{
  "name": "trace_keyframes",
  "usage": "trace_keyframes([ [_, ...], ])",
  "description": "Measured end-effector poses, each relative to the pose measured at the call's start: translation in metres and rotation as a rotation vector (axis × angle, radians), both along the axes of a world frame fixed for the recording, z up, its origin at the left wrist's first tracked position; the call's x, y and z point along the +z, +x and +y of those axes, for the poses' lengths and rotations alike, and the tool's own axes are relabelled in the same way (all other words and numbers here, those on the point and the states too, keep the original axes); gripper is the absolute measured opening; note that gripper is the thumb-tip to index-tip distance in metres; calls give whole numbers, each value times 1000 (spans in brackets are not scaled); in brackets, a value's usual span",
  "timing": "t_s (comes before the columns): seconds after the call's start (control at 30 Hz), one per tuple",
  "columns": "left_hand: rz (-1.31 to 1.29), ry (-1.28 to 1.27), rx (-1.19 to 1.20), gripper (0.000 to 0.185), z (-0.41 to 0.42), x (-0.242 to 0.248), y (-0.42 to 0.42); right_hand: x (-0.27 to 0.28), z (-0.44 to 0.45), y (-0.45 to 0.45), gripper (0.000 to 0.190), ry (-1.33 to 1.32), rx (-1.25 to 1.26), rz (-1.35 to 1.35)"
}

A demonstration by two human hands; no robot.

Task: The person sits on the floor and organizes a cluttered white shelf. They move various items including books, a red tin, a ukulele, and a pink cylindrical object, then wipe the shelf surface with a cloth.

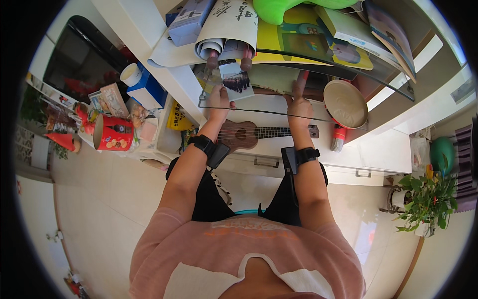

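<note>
My left hand [219, 100] is at the lower left corner of a group photograph [237, 81], thumb and fingers closed at its edge. Beyond the photograph lies a flat pale green book or folder [276, 77] in the shelf compartment. My right hand [300, 106] is near that item's right corner, its index finger pointing inward beside a pink-red object [303, 77]; its exact grip is unclear. A glass shelf [261, 111] has its front edge crossing both hands. Below them a brown ukulele [239, 135] lies on the white cabinet top, its neck passing under my right wrist.
Scroll rolls [227, 33], books [358, 33] and a green plush-like item [276, 11] fill the upper shelf. A round tin or lid [345, 104] stands at the right. Farther left are a red cookie tin [114, 132] and a blue box [147, 89]; a potted plant [425, 198] stands right.
</note>
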State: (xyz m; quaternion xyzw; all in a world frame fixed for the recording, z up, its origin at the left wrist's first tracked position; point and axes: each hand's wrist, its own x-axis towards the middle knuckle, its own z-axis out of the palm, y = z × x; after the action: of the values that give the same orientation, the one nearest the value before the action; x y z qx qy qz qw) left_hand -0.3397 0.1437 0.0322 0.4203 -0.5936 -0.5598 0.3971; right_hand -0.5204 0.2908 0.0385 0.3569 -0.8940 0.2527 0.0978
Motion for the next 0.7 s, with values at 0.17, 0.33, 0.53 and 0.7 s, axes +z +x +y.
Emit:
trace_keyframes([
  [0.17,-50,-73,24,23,-3,3,-1,4,-2,2,57,55,-4,8],
  [0.33,-30,-41,31,22,-4,9,-1,5,-7,6,59,-25,-25,-6],
  [0.53,-47,-52,37,21,-6,7,-2,-3,-12,3,65,-651,2,-371],
  [0.7,-16,-53,23,21,-12,-1,-4,-18,-15,-16,60,-613,-58,-391],
])
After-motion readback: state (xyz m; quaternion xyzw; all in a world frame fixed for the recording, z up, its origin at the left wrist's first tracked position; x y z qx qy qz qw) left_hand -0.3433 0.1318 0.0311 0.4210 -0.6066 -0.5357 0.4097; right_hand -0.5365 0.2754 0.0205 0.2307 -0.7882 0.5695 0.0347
